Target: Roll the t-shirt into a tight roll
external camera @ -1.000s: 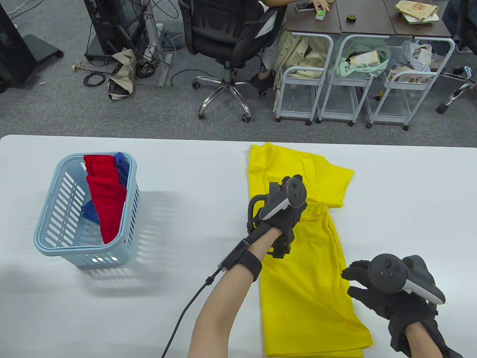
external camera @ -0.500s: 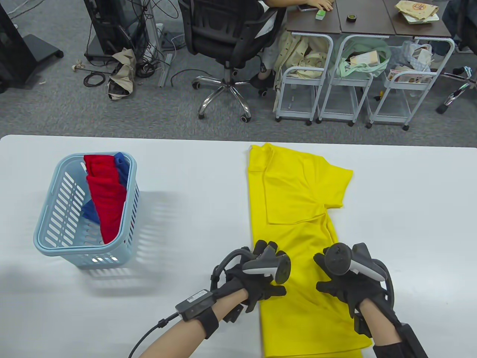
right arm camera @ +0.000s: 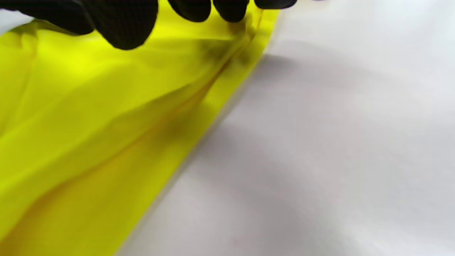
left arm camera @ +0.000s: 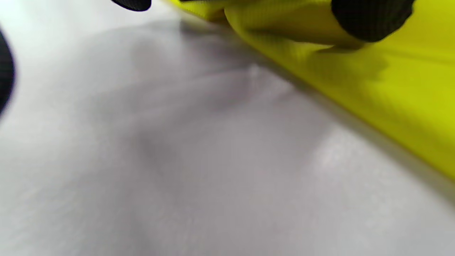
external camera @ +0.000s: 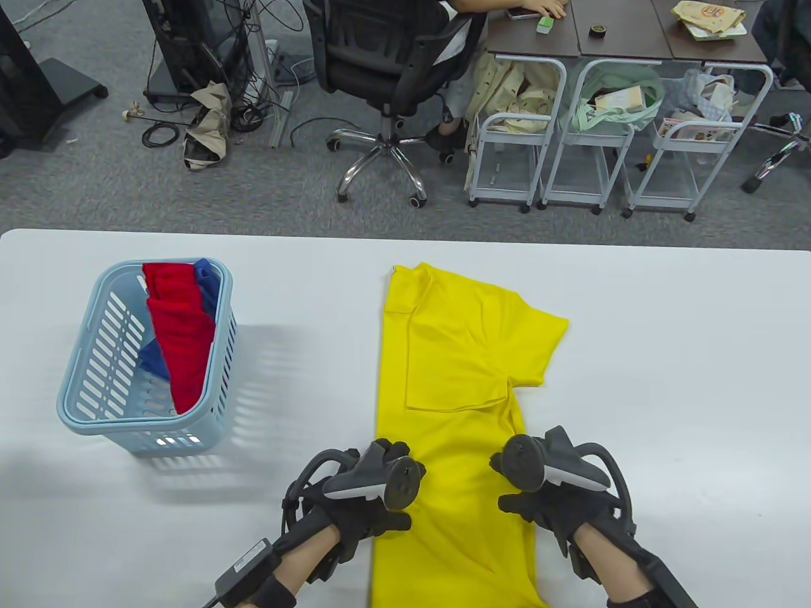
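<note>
Yellow fabric fills the middle of the white table (external camera: 665,354): a yellow short-sleeved t-shirt (external camera: 456,354), folded lengthwise into a long band, lies flat with its collar end far from the hands and its hem end running out of the table view's bottom edge; one sleeve spreads out to the right beyond the right hand. The left hand (external camera: 370,500) in its black sensor glove sits on the left long edge of the band; in the left wrist view a black fingertip (left arm camera: 369,17) curls over a lifted fold of the yellow cloth, so this hand pinches the edge. The right hand (external camera: 551,500) sits on the opposite long edge, level with the left; in the right wrist view its fingertips (right arm camera: 124,25) bend down onto the raised cloth, the fabric bunched under them, so it grips that edge too. Between the two hands the cloth is smooth and flat. Well apart from the left hand, farther left, stands a light blue slotted plastic basket (external camera: 82,392) holding red rolled cloth (external camera: 184,335) and blue cloth (external camera: 206,285).
</note>
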`<action>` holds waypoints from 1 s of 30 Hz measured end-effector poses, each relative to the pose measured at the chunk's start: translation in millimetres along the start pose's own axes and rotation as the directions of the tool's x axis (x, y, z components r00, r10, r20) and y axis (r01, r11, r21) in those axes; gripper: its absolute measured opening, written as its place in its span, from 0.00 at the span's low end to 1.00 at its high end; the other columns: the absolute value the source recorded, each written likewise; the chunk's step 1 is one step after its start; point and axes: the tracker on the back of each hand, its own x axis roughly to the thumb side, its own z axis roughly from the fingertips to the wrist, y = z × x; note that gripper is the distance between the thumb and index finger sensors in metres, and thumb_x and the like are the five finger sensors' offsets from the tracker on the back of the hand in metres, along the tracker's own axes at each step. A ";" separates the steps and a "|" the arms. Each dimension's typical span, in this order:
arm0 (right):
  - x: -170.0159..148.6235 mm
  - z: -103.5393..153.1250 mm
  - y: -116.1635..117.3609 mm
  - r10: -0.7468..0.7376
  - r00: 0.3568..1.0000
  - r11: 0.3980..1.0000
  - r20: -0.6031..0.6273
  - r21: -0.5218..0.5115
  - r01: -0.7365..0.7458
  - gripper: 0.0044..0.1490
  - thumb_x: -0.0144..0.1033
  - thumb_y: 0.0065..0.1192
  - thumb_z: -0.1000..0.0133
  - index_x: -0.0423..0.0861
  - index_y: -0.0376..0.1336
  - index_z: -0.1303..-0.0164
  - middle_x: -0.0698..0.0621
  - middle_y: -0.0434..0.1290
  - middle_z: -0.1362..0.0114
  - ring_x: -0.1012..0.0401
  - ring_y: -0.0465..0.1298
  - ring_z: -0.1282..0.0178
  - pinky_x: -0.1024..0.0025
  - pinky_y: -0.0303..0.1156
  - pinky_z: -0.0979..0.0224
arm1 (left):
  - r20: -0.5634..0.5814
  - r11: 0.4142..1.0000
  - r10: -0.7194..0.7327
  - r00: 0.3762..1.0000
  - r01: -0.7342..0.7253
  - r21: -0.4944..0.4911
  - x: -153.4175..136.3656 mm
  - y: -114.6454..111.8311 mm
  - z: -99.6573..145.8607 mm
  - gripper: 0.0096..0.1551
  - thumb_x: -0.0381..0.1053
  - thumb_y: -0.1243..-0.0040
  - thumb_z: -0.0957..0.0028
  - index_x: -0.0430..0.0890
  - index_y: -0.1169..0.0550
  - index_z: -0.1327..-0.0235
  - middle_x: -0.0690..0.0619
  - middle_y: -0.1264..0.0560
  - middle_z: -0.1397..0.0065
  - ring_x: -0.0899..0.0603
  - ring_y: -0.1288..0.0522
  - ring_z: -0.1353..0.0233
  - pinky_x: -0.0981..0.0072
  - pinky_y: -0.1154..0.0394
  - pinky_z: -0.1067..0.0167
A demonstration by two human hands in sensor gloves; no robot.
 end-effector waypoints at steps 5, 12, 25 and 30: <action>12.9 -30.8 16.0 -0.041 0.999 0.995 -0.004 0.086 0.042 0.54 0.60 0.53 0.36 0.53 0.33 0.10 0.46 0.32 0.09 0.42 0.33 0.09 0.41 0.44 0.16 | -0.071 0.993 0.073 0.995 -0.080 -0.091 -5.9 -18.8 -14.1 0.49 0.75 0.69 0.46 0.59 0.65 0.17 0.46 0.68 0.11 0.34 0.66 0.12 0.28 0.58 0.22; 16.0 -16.2 18.4 0.067 0.997 0.994 0.039 0.086 -0.070 0.53 0.60 0.55 0.39 0.55 0.36 0.11 0.46 0.36 0.09 0.43 0.38 0.08 0.42 0.47 0.17 | -0.012 0.990 -0.016 1.000 0.014 -0.143 3.2 -19.8 -0.1 0.52 0.76 0.65 0.47 0.59 0.68 0.19 0.44 0.71 0.12 0.32 0.67 0.14 0.29 0.57 0.22; 40.0 -79.0 -70.7 0.091 0.995 0.996 -0.030 -0.017 -0.092 0.43 0.47 0.62 0.38 0.52 0.48 0.13 0.44 0.50 0.12 0.48 0.61 0.18 0.45 0.57 0.21 | 0.024 0.971 0.036 0.999 -0.030 -0.239 2.4 -35.0 -7.4 0.54 0.79 0.75 0.48 0.57 0.79 0.26 0.44 0.84 0.20 0.32 0.81 0.21 0.27 0.72 0.28; 61.8 -119.9 -61.5 0.143 0.989 0.988 -0.026 0.067 -0.141 0.46 0.52 0.65 0.40 0.52 0.50 0.15 0.45 0.52 0.13 0.49 0.63 0.20 0.46 0.58 0.21 | 0.020 0.964 0.032 0.999 -0.025 -0.265 2.3 -36.4 -7.1 0.54 0.78 0.75 0.48 0.56 0.80 0.28 0.44 0.86 0.22 0.32 0.82 0.22 0.27 0.73 0.29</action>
